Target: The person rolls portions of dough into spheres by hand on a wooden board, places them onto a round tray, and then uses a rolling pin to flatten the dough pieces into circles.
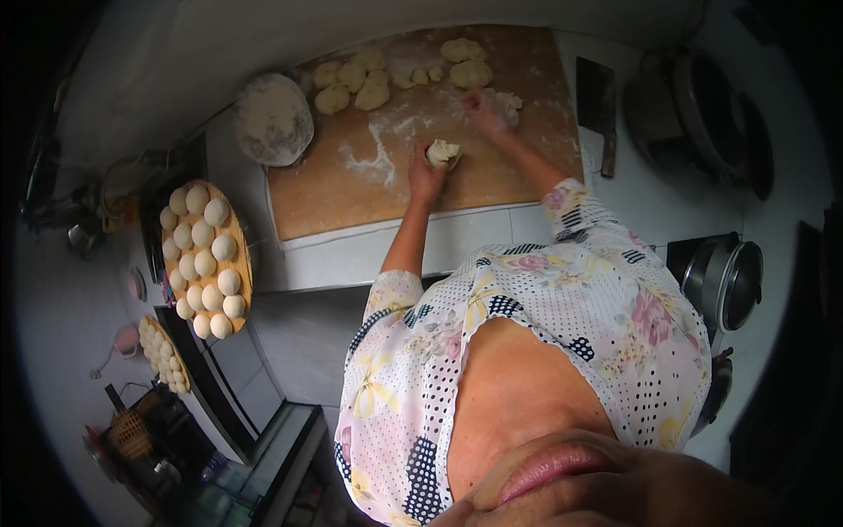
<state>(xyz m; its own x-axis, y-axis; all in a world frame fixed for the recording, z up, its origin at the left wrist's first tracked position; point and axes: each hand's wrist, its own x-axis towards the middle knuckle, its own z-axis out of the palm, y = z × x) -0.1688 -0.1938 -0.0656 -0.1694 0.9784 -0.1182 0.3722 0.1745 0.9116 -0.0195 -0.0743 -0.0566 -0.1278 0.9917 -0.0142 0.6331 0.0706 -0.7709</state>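
Observation:
My left hand (428, 172) is closed around a lump of dough (443, 153) above the front middle of a floured wooden board (316, 204). Farther back and to the right, my right hand (486, 112) is blurred, beside a pale, rough-edged dough piece (508, 105); whether it grips that piece I cannot tell. Two larger dough pieces (470, 74) lie behind it at the board's back edge. Small dough bits (419, 76) and several dough lumps (352, 77) sit farther left. White flour is streaked across the board's middle.
A bowl of flour (273, 118) stands at the board's left edge. A cleaver (595, 99) lies right of the board, near a large dark pot (658, 112). At left, a round wooden tray (245, 263) carries rows of dough balls, with a second tray (186, 382) lower down. A lidded pot (739, 286) stands at right.

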